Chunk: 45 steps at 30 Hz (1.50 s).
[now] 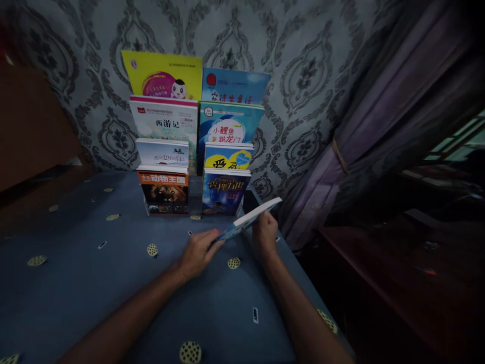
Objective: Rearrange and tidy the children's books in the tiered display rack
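Observation:
A thin book (248, 220) with a blue cover and white page edges is held tilted above the blue patterned cloth, its right end higher. My left hand (200, 251) pinches its lower left end between thumb and fingers. My right hand (265, 233) is closed on the book's right part, with the fingers curled. Just beyond the hands, a stepped rack holds upright books in two columns. The front row has an orange book with a lion (164, 192) on the left and a dark blue book (225, 192) on the right.
Behind the front row stand a pale book (162, 153), a yellow and blue book (228, 156) and taller ones, including a yellow-green book (162, 73). Patterned wallpaper (306, 76) rises behind. A tied purple curtain (322, 197) hangs right of the cloth's edge, and a brown box-like shape (34, 121) stands left.

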Each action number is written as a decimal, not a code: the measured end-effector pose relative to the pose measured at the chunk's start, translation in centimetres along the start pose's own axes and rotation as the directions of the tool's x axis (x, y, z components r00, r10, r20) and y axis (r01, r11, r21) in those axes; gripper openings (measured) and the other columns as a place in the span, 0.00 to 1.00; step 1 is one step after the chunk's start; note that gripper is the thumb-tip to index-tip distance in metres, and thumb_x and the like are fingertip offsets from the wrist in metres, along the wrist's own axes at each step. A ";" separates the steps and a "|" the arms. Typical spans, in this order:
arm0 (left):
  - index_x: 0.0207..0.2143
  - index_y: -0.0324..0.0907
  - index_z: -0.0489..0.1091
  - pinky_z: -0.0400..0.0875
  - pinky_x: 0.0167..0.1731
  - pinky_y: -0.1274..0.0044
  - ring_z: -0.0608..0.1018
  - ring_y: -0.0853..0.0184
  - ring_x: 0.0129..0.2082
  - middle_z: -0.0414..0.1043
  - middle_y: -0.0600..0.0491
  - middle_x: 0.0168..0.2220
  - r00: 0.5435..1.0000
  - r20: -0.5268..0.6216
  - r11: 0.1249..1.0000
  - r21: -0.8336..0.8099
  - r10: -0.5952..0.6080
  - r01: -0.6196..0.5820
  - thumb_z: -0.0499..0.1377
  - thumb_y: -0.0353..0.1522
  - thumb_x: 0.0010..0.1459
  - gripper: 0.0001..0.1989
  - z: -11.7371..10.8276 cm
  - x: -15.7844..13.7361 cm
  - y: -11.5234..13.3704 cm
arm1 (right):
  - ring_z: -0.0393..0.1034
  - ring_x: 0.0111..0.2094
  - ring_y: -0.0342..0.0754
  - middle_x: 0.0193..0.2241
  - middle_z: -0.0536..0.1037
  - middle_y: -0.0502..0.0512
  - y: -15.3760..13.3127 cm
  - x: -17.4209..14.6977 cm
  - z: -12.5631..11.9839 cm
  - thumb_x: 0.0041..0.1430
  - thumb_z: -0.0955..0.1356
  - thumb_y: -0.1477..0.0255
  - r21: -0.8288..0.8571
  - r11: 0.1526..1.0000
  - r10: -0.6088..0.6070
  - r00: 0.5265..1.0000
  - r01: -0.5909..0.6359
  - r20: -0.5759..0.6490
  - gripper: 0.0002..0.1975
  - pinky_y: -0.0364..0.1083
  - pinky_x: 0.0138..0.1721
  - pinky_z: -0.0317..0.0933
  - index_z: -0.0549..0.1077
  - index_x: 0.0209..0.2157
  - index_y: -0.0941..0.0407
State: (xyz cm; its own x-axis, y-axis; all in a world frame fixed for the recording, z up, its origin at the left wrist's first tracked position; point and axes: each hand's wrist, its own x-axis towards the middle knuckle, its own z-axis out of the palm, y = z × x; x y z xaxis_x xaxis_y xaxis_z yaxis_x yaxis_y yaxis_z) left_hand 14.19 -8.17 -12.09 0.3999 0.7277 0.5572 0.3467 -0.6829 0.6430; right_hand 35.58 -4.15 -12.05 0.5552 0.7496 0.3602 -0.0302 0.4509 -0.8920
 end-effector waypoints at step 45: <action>0.42 0.41 0.71 0.67 0.37 0.77 0.77 0.65 0.35 0.76 0.51 0.36 0.944 0.328 0.990 0.130 0.007 -0.053 0.50 0.43 0.70 0.16 -2.4 5.8 1.4 | 0.80 0.46 0.47 0.39 0.86 0.51 -0.8 0.7 0.8 0.49 0.78 0.53 0.489 0.865 0.175 0.981 -0.114 -0.080 0.23 0.47 0.54 0.72 0.80 0.40 0.54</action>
State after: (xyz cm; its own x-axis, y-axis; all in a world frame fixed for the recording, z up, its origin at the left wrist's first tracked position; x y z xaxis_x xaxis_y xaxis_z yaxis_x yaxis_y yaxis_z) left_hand 14.94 -4.78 -6.72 0.6590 0.6612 0.3586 0.4320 -0.7230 0.5392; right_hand 35.28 -3.57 -10.90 0.6058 0.7759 0.1759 -0.4962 0.5413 -0.6789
